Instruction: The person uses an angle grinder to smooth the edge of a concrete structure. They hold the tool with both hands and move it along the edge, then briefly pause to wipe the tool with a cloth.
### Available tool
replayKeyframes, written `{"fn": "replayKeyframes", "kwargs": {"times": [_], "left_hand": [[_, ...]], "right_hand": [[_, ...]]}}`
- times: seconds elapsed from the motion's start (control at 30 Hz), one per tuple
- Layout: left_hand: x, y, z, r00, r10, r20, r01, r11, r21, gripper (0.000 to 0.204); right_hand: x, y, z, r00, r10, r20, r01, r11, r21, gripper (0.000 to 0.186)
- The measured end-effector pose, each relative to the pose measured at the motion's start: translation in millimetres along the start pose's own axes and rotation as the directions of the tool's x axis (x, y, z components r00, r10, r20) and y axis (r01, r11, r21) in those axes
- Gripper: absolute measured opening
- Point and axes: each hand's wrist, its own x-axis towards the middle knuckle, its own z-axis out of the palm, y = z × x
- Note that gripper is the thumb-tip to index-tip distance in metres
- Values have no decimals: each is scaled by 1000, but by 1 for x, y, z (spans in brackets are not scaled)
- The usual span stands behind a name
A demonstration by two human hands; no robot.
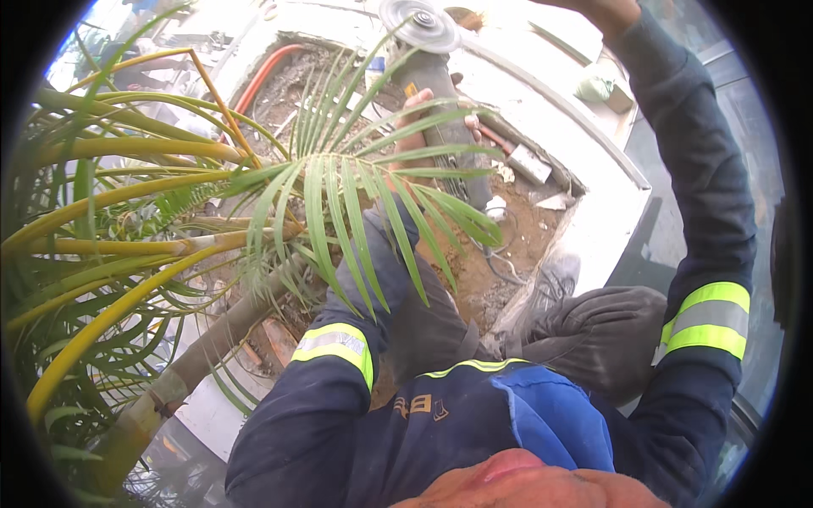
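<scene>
My left hand [421,114] is gripped around the grey body of an angle grinder [453,135], held out over a planter bed. The grinder's round disc [419,24] points away from me at the top of the view. Green palm leaflets [356,203] cross in front of the hand and the tool and partly hide them. My right arm in a dark sleeve with a reflective band reaches up on the right. Only the wrist and heel of my right hand [605,10] show at the top edge, so its fingers are out of sight.
The planter holds brown soil [508,245] and rubble inside a white rim [593,161]. An orange pipe [262,76] curves at its far left. Yellow palm stems [127,245] fill the left side. My knee in grey trousers [593,330] rests against the rim.
</scene>
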Motion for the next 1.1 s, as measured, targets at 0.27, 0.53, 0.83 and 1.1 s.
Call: {"fn": "replayKeyframes", "kwargs": {"times": [0.27, 0.53, 0.83, 1.1], "left_hand": [[18, -11, 22, 983, 102, 149, -57, 958, -281, 84], [33, -23, 51, 997, 75, -21, -77, 987, -142, 82], [-23, -14, 58, 995, 18, -94, -29, 993, -113, 78], [-50, -13, 75, 959, 87, -270, -88, 996, 9, 82]], "right_hand": [[-44, 88, 53, 974, -42, -223, 44, 999, 5, 39], [-67, 143, 51, 979, -99, -176, 113, 991, 74, 34], [-71, 162, 50, 985, -170, 17, 164, 967, 194, 36], [-69, 136, 60, 992, -22, -120, 69, 911, 406, 37]]}}
